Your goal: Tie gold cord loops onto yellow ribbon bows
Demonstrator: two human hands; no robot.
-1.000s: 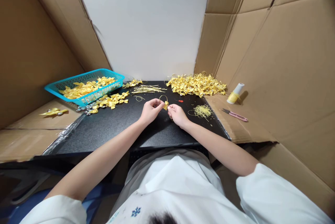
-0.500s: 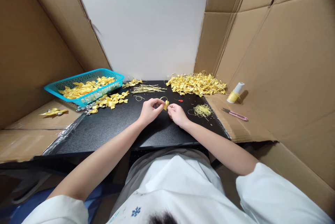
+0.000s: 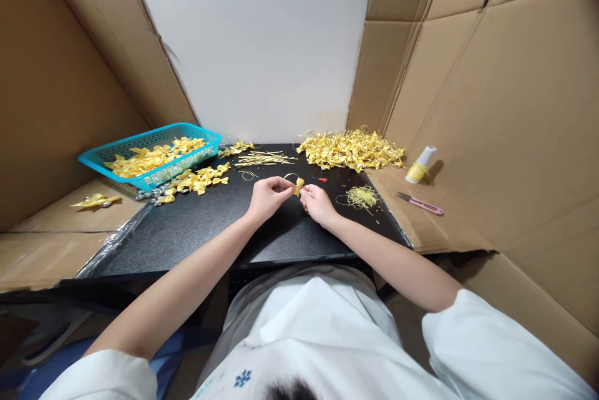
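Between my two hands, over the middle of the black table [image 3: 187,234], is a small yellow ribbon bow [image 3: 298,183]. My left hand [image 3: 270,198] pinches the bow's left side between thumb and fingers. From the right, my right hand [image 3: 318,203] has its fingertips closed at the bow's other side. A thin yellow cord [image 3: 291,175] arches up from the bow. What lies inside the right fingertips is partly hidden.
At the left, a blue basket [image 3: 150,133] holds yellow bows, with loose bows [image 3: 201,180] beside it. Cut cords [image 3: 264,158] and a big bow pile [image 3: 350,149] lie behind my hands. Rightward are a thread tangle [image 3: 362,198], pink-handled snips [image 3: 423,204] and a thread cone [image 3: 420,166].
The bow has shifted and turned slightly between my fingertips, a little to the right. Both hands remain in nearly the same place.
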